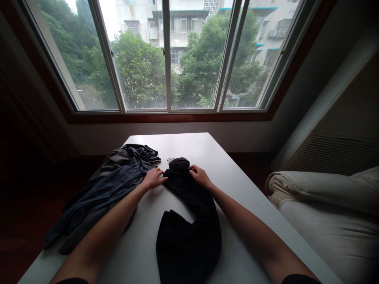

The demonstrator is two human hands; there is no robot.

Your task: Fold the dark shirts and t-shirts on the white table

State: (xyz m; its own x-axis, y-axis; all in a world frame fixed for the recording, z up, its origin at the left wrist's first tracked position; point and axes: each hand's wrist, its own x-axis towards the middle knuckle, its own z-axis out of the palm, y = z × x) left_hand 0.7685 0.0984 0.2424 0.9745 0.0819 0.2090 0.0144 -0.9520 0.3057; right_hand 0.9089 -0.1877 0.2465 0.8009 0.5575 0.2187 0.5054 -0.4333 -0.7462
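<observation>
Black trousers (189, 197) lie on the white table in front of me, folded lengthwise, with the lower part curving round toward the near edge. Their far end is bunched up, and a thin light cord shows beside it. My left hand (154, 178) has its thumb and fingers at the left edge of the cloth near that end. On the opposite edge, my right hand (200, 176) pinches the fabric between thumb and curled fingers. Left of my left forearm lies a heap of dark blue and grey clothes (114, 193), some with white piping.
The white table (231, 185) narrows toward a wall below a wide sliding window (168, 59). A pale padded sofa (328, 213) stands close on the right. Dark floor (20, 205) shows at the left, and the clothes heap reaches the table's left edge.
</observation>
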